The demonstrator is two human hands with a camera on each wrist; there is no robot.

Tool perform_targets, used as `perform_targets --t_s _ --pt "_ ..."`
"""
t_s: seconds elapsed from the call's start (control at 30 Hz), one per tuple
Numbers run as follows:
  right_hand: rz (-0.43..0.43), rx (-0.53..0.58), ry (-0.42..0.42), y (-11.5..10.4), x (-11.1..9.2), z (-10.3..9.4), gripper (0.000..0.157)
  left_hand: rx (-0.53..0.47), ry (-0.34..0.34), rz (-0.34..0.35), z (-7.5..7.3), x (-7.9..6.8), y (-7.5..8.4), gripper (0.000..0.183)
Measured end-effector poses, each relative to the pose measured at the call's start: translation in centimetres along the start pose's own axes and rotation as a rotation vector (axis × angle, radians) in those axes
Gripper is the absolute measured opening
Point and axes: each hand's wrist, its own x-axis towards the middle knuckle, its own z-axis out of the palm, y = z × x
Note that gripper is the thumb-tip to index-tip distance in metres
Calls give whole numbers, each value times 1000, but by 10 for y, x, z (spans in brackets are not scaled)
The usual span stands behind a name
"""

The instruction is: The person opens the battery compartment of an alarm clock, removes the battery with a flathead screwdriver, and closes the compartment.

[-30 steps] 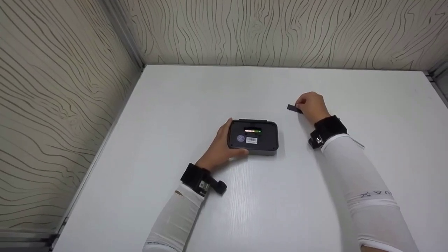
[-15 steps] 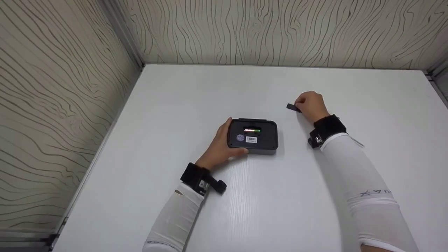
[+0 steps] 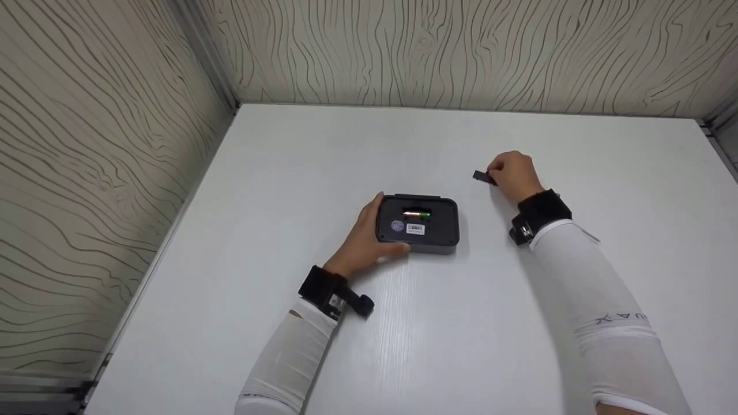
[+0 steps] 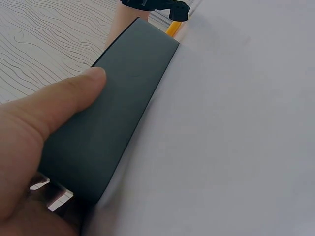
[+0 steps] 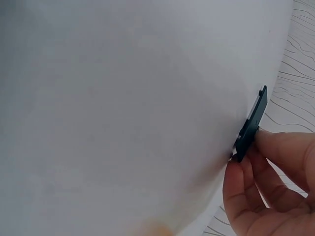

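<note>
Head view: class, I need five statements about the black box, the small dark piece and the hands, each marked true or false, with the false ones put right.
1. The left hand grips the black box. True.
2. The right hand holds nothing. False: it pinches a small dark piece.
3. A white label is on the box's visible face. True.
4. The small dark piece is fitted into the box. False: it is apart from the box, to its right.
5. Both sleeves are black. False: the sleeves are white.
</note>
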Motion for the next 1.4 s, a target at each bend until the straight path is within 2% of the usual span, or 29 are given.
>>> perform_targets --t_s 0.17,0.43,0.67,0.8,1.0,1.13,1.4 --pt "15 -1 0 -1 -3 -7 19 0 1 -5 0 0 0 125" --pt "51 -26 -50 4 -8 -29 22 -20 -3 16 0 -1 0 123" --pt "105 -44 -115 9 -14 -49 26 -15 0 8 -1 -2 2 123" --pt "128 -80 -189 15 -21 -57 28 -7 2 11 -1 -1 2 123" --pt "145 -161 -288 23 -31 -60 37 -15 -3 11 0 -1 2 123" --pt "139 -183 -307 25 -35 -59 39 -12 -2 -4 0 0 3 123" --pt "117 -224 -332 19 -46 -58 34 -12 -7 8 1 0 0 123"
